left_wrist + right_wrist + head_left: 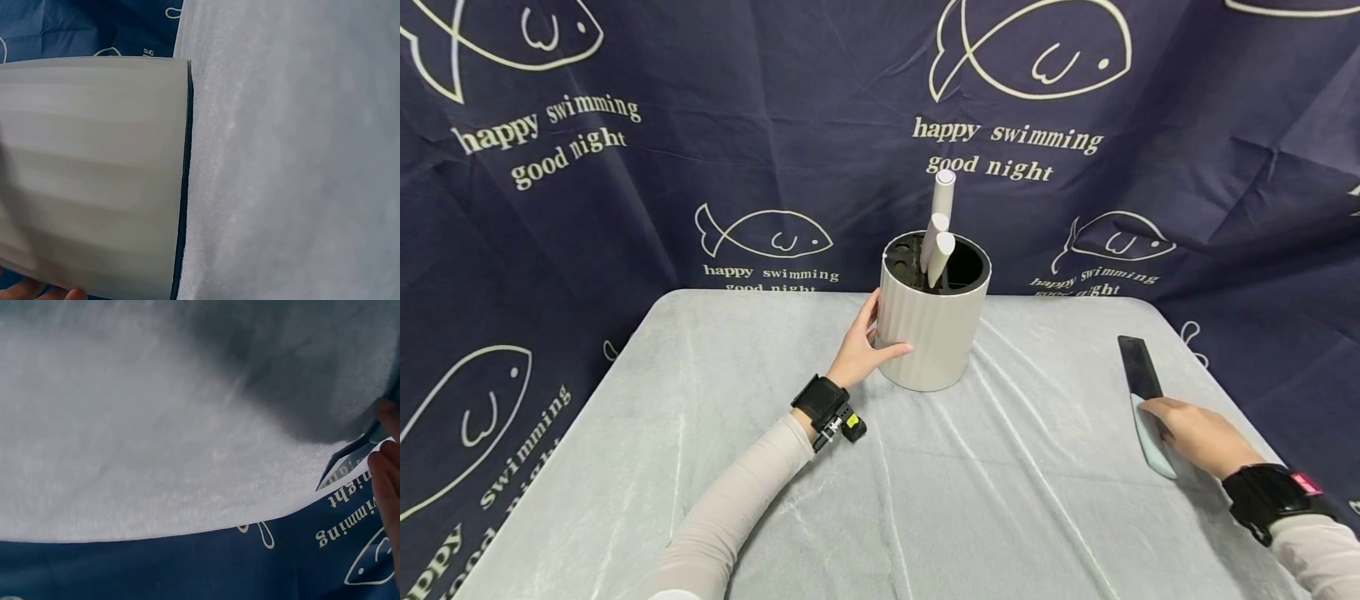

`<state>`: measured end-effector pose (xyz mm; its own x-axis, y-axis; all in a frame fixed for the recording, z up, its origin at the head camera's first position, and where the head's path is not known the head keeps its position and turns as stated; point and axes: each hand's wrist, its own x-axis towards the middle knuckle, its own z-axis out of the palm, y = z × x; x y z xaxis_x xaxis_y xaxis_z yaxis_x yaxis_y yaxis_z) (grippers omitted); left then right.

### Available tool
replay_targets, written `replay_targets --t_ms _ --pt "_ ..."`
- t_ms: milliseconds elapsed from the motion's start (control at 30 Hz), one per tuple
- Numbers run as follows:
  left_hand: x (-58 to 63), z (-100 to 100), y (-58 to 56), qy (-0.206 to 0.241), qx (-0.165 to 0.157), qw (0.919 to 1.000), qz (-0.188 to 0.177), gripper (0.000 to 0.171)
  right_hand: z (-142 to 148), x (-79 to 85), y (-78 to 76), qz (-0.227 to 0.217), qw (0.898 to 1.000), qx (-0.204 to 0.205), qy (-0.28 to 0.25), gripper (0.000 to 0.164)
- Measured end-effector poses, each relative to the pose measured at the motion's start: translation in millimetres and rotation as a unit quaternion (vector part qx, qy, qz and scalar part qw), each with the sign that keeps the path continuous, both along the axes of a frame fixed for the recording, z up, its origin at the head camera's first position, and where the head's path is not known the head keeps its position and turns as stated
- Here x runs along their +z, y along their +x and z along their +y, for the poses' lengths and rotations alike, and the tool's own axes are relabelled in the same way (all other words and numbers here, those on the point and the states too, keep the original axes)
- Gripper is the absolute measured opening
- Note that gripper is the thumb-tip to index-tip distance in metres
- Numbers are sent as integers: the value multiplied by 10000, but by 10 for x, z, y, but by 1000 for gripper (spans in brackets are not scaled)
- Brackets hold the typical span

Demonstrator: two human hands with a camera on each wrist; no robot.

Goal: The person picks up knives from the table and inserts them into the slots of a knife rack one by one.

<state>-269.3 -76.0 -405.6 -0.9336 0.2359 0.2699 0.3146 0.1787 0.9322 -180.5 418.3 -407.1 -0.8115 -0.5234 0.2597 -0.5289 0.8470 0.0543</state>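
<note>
A ribbed off-white knife block (928, 346) with a black slotted top stands upright toward the back of the table, several white handles (942, 200) rising from it. My left hand (861, 346) grips its left side, thumb across the front and fingers reaching behind. In the left wrist view the block's wall (94, 162) fills the left part, with fingertips (44, 292) below it. At the right, my right hand (1206, 435) holds a knife (1152, 437) by its pale blue handle, the dark blade pointing away. Only the blade (353, 456) and some fingers show at the right wrist view's edge.
A light grey cloth covers the table (1022, 500), with creases running toward the front. Behind and beside it hangs a dark blue curtain (850, 108) printed with white fish and lettering. The knife lies close to the table's right edge.
</note>
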Motion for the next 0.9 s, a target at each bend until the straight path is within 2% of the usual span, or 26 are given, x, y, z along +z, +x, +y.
replay_targets --t_ms 233,300,500,533,900 --pt "-1 6 6 13 6 10000 20 101 30 -53 -31 691 9952 649 242 45" --pt "40 5 36 8 -19 10000 2 101 38 -65 -46 897 9913 902 328 43" --pt "39 -3 31 10 -27 10000 7 101 59 -76 -108 1278 9746 1644 829 36" --pt "0 -3 5 10 -2 10000 48 101 59 -72 -117 1308 9719 1733 912 37" --pt "-1 3 8 4 -5 10000 -22 101 64 -86 -127 1502 9600 2085 1112 34"
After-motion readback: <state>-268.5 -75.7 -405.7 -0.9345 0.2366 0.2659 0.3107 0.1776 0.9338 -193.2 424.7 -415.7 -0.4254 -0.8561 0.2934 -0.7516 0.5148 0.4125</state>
